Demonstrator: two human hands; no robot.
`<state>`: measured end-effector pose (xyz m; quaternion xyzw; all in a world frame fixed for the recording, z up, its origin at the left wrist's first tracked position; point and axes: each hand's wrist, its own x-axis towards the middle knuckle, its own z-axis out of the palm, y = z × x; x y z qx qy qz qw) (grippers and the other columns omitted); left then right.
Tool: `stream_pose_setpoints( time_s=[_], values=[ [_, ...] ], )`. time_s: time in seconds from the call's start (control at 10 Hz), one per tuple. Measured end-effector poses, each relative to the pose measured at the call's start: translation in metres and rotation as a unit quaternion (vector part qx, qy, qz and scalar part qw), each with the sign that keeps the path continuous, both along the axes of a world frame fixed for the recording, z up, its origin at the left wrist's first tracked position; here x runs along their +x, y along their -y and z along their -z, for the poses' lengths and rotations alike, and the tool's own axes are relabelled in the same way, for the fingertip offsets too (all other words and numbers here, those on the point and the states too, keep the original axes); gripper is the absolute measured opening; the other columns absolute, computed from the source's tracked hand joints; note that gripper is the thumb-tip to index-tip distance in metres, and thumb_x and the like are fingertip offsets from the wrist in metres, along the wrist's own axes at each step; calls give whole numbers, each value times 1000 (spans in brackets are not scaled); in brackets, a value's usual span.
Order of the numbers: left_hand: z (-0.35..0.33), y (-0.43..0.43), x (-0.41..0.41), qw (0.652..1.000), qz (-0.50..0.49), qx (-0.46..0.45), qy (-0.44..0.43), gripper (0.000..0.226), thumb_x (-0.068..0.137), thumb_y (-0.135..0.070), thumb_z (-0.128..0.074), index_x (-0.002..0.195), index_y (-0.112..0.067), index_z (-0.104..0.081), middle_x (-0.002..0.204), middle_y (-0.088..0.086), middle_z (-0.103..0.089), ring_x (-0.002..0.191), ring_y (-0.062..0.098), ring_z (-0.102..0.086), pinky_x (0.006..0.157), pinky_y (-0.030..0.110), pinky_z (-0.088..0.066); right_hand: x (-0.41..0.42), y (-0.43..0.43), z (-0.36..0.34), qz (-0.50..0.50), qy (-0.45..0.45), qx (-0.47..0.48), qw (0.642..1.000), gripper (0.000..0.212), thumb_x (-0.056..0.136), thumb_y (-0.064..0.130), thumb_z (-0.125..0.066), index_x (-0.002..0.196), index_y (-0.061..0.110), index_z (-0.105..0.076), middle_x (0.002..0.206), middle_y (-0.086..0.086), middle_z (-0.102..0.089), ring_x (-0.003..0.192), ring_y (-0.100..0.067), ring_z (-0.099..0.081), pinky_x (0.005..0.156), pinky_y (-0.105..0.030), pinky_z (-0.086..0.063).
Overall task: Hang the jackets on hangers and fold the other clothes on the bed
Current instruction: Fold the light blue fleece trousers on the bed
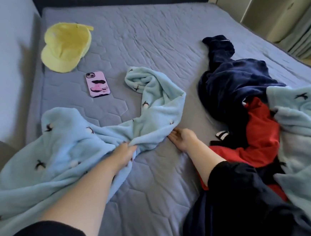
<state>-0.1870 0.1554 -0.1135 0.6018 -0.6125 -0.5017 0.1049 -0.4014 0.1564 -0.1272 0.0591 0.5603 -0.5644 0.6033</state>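
Note:
A light blue fleece garment [64,149] with small bird prints lies spread across the left and middle of the bed [163,42]. My left hand [125,153] grips a bunched fold of it near the middle. My right hand [183,139] lies palm up on the sheet with straight fingers, its fingertips touching the garment's right edge. On the right is a heap: a navy blue garment [235,81], a red garment [258,134] and a second light blue fleece piece [304,124].
A yellow cap [65,46] sits at the far left of the bed. A phone in a pink case [97,84] lies face down in front of the cap. The wall runs along the left. White shelving [272,6] stands at the far right.

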Motion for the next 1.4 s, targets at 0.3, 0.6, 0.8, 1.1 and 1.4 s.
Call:
stream_pose_setpoints(
  time_s=[0.3,0.6,0.8,1.1,1.4],
  values=[
    [-6,-27,40,982,-39,148,-113,22,97,-29,-54,105,-11,-63,105,13,-67,96,20,-62,86,28,-46,39,2,-21,-159,-145,-70,974,28,101,5,-33,82,16,-50,73,-2,-62,62,-13,-60,53,-23,-52],
    [-16,-47,14,982,181,-29,-41,16,94,-27,-52,104,-32,-63,93,-17,-59,91,5,-51,79,21,-38,-6,16,-94,117,-571,3,813,26,80,17,-62,101,2,-62,103,-12,-60,91,-24,-59,75,-23,-42],
    [-7,-62,27,982,181,-44,-3,28,96,-37,-51,113,-23,-69,120,-13,-64,112,3,-53,91,17,-37,-31,-30,-47,62,-140,-22,988,44,83,47,-61,115,16,-64,106,-7,-68,98,-26,-65,91,-37,-51],
    [-7,-61,33,965,232,-97,75,35,96,-20,-46,128,-23,-60,133,-8,-58,124,10,-49,102,19,-36,-42,-24,-39,57,-8,-81,995,12,91,15,-55,80,15,-52,72,-2,-53,68,-13,-55,67,-21,-48],
    [-7,-65,45,960,254,-101,55,27,94,-15,-46,109,-8,-66,117,3,-66,107,16,-56,93,25,-41,-31,33,-147,82,-403,-90,907,21,79,9,-65,100,9,-61,84,-2,-63,83,-22,-64,63,-26,-50]
  ],
)
